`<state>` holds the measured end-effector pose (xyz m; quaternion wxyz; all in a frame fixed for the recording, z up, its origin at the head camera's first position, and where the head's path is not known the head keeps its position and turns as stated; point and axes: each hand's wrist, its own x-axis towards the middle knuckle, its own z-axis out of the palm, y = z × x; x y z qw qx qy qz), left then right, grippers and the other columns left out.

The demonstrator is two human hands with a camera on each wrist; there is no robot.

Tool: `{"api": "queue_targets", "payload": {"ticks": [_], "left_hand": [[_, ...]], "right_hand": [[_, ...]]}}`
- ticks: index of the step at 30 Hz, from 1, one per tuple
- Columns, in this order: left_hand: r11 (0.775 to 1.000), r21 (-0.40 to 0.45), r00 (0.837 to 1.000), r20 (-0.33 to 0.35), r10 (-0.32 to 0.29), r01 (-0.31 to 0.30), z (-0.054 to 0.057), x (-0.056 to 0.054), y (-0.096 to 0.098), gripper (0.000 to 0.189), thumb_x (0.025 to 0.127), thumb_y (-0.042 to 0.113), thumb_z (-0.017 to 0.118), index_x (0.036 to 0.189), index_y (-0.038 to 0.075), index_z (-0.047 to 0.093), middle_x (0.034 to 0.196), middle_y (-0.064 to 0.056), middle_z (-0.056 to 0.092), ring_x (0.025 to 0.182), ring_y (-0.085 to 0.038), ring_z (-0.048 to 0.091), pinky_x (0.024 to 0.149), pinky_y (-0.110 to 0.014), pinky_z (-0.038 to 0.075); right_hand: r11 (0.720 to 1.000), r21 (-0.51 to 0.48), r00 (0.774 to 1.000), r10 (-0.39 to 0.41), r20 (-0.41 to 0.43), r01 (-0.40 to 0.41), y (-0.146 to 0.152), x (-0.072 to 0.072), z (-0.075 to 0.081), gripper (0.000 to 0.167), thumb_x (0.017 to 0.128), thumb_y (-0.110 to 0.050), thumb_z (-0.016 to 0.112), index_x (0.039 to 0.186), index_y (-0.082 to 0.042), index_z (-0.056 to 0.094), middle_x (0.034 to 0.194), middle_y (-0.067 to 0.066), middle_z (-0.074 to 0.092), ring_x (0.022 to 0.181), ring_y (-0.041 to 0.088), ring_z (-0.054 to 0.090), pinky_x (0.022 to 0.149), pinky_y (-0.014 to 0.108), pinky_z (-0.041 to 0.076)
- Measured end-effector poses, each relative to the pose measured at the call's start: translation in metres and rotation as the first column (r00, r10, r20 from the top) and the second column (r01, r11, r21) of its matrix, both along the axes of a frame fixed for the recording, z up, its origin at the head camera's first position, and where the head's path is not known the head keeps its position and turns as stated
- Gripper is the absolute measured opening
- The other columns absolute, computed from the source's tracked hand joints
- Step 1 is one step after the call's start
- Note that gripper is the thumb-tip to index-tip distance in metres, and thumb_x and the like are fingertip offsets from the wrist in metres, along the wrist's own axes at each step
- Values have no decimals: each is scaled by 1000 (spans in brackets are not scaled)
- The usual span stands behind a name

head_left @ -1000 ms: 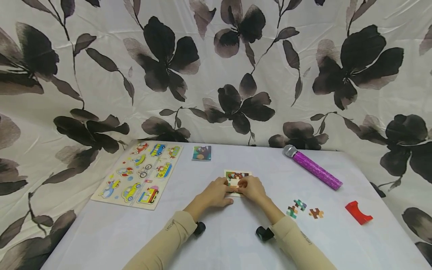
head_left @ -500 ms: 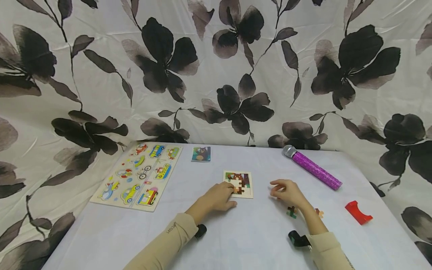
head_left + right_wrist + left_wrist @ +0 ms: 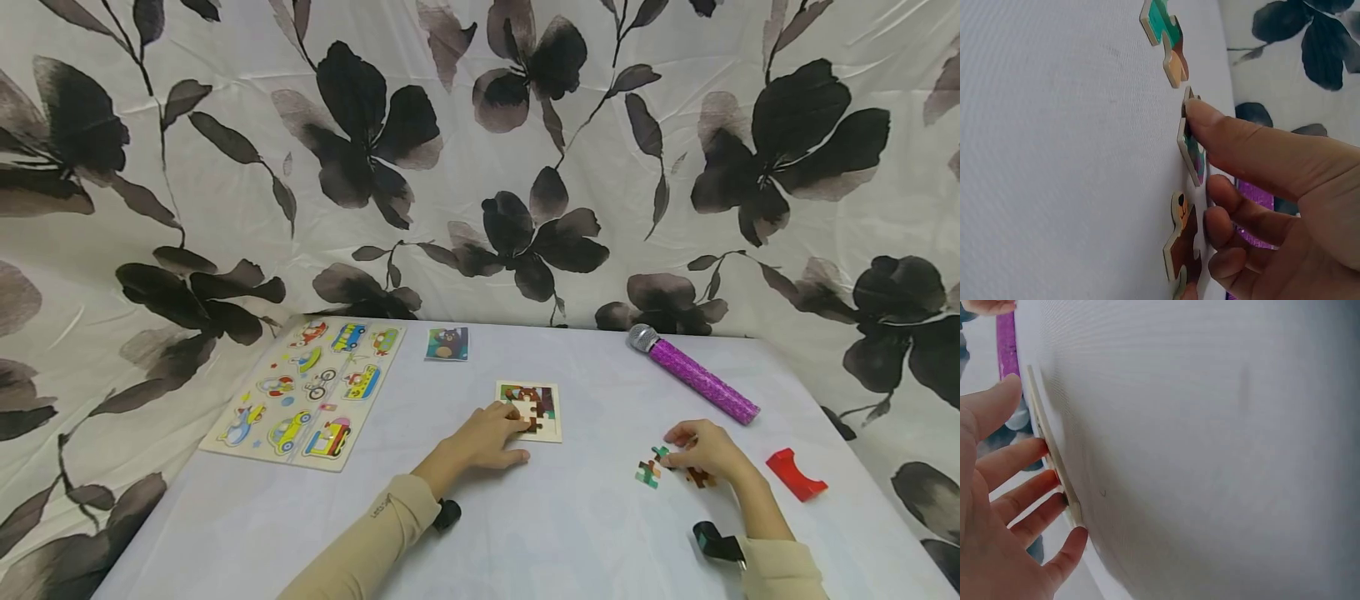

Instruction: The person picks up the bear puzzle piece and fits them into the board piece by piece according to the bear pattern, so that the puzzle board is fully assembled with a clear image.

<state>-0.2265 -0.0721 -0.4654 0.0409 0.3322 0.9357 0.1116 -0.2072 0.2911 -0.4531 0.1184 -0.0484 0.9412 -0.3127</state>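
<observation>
In the head view my left hand (image 3: 487, 437) rests at the left edge of a small wooden jigsaw board (image 3: 551, 433) with a bear picture and a pale unfilled area. Its fingertips touch the board (image 3: 1057, 459) in the left wrist view, fingers spread. My right hand (image 3: 708, 450) is over loose pieces at the right. The right thumb lies against a green and purple jigsaw piece (image 3: 1191, 147), with the other fingers bent and apart from the thumb. A brown piece with a snout (image 3: 1184, 244) lies under the hand, and a green and brown piece (image 3: 647, 473) lies beside it.
A large vehicle puzzle board (image 3: 307, 387) lies at the left, and a small bear picture card (image 3: 447, 343) at the back. A purple glitter microphone (image 3: 701, 377) and a red curved block (image 3: 795, 475) lie at the right. A floral cloth (image 3: 480, 167) hangs behind the white table.
My right hand has left the jigsaw board and moved right to the loose pieces. My left hand has stayed at the board, its fingers shifted slightly.
</observation>
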Motion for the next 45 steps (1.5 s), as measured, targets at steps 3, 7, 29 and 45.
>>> {"api": "queue_targets", "payload": {"ticks": [3,7,29,45], "left_hand": [[1000,0,1000,10,5,-5,0,0,0,52,88,43,62,130,12,58,127,-7,53,119,-22,45,92,-46,44],[1000,15,999,31,13,-13,-1,1,0,53,87,42,63,130,12,58,128,-8,52,119,-24,45,93,-47,43],[996,86,996,81,27,-34,-1,3,-2,55,83,43,67,129,13,59,125,-8,52,118,-24,45,91,-46,42],[990,126,995,92,47,-59,-4,0,-1,51,81,40,70,125,14,63,120,-6,53,114,-22,45,86,-42,41]], "right_hand": [[1000,-21,1000,8,6,-8,-2,0,1,28,74,-17,79,91,1,65,77,4,58,67,17,50,58,28,42],[999,-36,1000,19,1,-19,-4,0,1,24,74,-13,78,88,2,66,70,2,55,61,15,49,53,27,42],[632,-774,999,-10,49,45,-74,-38,22,46,95,1,48,134,20,32,122,23,52,88,6,65,85,23,51],[508,-861,999,-27,-19,-2,-123,-58,23,47,91,10,51,135,17,36,90,3,59,79,9,65,76,25,55]]}}
